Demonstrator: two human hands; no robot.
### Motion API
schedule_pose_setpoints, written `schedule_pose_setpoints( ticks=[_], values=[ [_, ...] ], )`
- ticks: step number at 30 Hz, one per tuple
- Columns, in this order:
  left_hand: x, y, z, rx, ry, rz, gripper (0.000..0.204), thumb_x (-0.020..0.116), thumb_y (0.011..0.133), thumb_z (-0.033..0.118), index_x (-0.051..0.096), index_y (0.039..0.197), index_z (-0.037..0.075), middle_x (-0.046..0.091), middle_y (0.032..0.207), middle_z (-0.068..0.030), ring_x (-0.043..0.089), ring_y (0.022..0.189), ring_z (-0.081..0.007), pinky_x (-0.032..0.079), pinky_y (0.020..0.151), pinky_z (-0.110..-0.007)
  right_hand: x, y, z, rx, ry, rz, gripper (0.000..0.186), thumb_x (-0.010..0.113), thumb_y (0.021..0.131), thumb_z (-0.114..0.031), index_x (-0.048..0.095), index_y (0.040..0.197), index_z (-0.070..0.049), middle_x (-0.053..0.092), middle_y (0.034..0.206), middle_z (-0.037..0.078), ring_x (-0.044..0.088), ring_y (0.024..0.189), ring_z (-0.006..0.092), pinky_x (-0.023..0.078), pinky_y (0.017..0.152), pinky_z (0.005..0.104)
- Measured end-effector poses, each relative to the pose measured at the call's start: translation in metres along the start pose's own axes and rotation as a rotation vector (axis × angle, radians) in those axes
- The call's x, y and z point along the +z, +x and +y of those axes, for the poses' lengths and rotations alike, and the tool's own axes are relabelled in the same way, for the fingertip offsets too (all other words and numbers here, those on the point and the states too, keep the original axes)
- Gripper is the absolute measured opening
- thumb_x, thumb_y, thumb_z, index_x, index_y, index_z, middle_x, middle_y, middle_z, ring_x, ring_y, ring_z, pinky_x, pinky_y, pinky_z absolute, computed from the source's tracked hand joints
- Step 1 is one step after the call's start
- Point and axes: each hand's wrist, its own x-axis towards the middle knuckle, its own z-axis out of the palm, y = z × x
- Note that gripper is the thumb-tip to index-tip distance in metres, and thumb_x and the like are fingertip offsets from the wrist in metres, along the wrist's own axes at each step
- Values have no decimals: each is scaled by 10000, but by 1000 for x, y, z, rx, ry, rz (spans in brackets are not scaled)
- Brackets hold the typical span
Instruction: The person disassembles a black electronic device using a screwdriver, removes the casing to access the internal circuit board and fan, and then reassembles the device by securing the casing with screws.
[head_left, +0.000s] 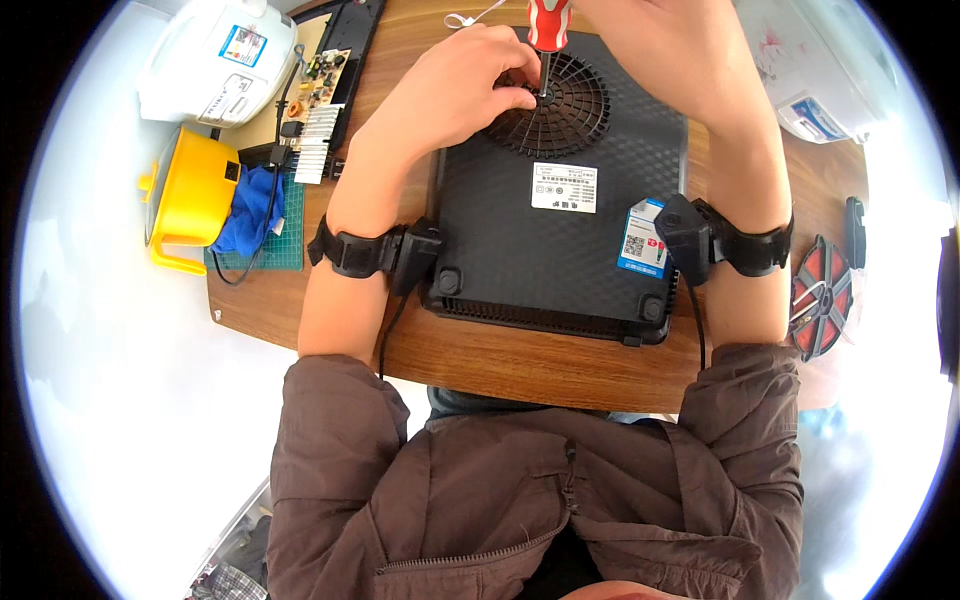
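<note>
A black induction cooktop lies underside up on the table, with a round vent grille at its far end. Over the grille stands a red-and-white screwdriver, its shaft nearly upright and its tip at the grille's middle. My right hand is at the handle's top, closed around it as far as shows; the fingertips are cut off by the upper edge. Beside the shaft, my left hand has its fingers curled, with thumb and forefinger close to the tip. Whatever they pinch is too small to make out.
A circuit board with a heat sink lies at the left. Near it are a white appliance, a yellow pot and a blue cloth on a green mat. Rightward sit a round divided parts tray and a translucent bin.
</note>
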Motion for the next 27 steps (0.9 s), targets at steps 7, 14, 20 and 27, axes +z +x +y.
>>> schedule_pose_setpoints(
  ticks=[7,14,20,27],
  values=[
    [9,0,-8,-63,-116,-8,157,765,893,143,721,975,16,700,950,-115,689,897,-253,543,835,-343,27,3,16,-82,-114,341,290,625,984,-64,650,1265,0,626,944,109,567,732,185,501,715,309],
    [10,-2,-3,-49,-124,25,171,742,904,159,709,979,9,695,943,-122,680,876,-271,541,822,-364,14,-4,9,-71,-36,181,330,656,949,-63,659,1278,-39,648,963,144,630,811,230,517,755,347],
    [16,3,-6,-15,-80,42,195,735,894,206,721,939,17,699,971,-138,651,962,-323,528,854,-422,6,1,15,-67,11,129,349,678,931,-68,641,1277,-52,659,988,185,640,836,297,520,777,381],
    [15,-3,-3,-23,-5,59,182,729,906,197,712,961,24,677,936,-127,640,955,-294,515,856,-397,31,1,15,-153,-214,341,390,715,907,-40,612,1283,-50,664,980,170,657,815,277,536,770,351]
  ],
)
